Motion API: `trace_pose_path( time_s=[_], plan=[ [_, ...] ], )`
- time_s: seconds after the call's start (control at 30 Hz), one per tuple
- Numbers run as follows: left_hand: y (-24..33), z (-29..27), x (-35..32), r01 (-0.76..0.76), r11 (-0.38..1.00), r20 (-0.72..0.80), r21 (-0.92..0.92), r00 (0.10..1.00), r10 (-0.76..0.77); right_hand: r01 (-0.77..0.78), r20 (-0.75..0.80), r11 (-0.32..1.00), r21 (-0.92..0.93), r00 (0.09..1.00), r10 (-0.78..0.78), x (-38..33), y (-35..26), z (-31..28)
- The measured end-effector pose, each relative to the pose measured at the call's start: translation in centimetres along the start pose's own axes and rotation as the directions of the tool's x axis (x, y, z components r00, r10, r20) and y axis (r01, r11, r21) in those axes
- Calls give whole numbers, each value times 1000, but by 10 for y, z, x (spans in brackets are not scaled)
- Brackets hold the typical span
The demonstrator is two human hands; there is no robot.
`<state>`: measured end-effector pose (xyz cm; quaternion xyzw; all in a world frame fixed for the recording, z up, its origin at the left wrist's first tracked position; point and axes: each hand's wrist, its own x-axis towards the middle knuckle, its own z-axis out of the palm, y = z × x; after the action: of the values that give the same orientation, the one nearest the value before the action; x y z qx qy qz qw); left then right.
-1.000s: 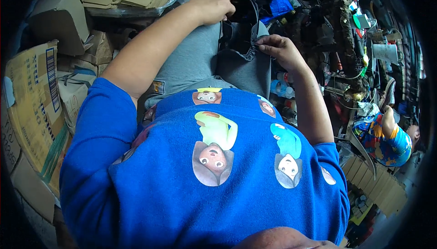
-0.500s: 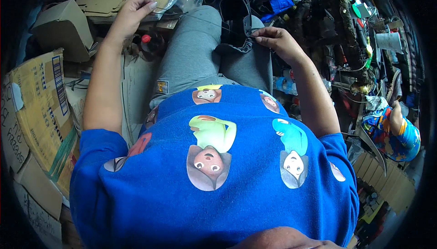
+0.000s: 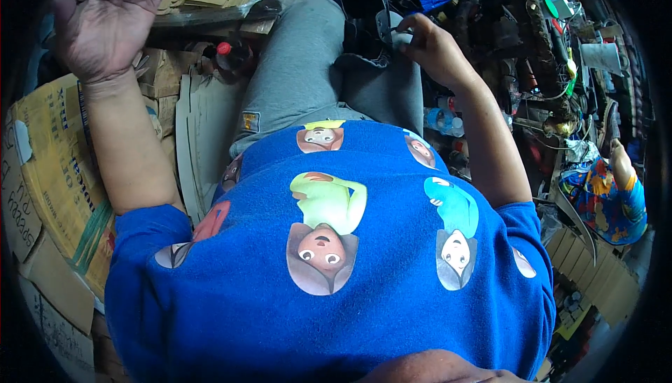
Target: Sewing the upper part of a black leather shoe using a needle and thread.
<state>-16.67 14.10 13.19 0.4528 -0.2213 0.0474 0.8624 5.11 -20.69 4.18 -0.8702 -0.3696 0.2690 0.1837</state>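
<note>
A black shoe (image 3: 383,30) with a gathered, stitched-looking edge rests across my grey-trousered thighs, its opening facing up. At its right edge my right hand (image 3: 432,47) is closed in a pinch. A small whitish thing (image 3: 401,37) shows at those fingertips, too indistinct to name. Raised over the cardboard at the upper left, my left hand (image 3: 112,30) shows its palm, with fingers spread and thumb apart. The tips of its fingers run into the dark upper rim. A faint thin line crosses near them; I cannot tell whether it is thread.
A dark bottle with a red cap (image 3: 224,48) stands left of my legs. Cardboard boxes (image 3: 59,166) fill the left side. Tools and clutter (image 3: 539,54) crowd the right, with a clear plastic bottle (image 3: 444,122) by my thigh. Another person's colourful clothing (image 3: 609,197) shows at far right.
My left hand has swung left and opened out from a pinch on a dark thread. The thread that stretched between both hands no longer shows there. My right hand has shifted slightly upward beside the shoe.
</note>
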Motion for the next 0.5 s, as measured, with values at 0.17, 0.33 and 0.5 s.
trace_pose_path(
  time_s=[0.17, 0.33, 0.5],
  plan=[
    [0, -20, -2, -44, 845, -383, 533, 878, 288, 348, -70, 863, -366, 914, -399, -1, -19, -5],
    [-32, -38, 3, 21, 736, -528, 677, 711, 465, 434, -20, 764, -477, 864, -504, 2, -12, -5],
    [-97, -35, -4, 443, 478, -584, 759, 788, 197, 106, 0, 993, 53, 994, -106, -9, -11, -7]
  ],
)
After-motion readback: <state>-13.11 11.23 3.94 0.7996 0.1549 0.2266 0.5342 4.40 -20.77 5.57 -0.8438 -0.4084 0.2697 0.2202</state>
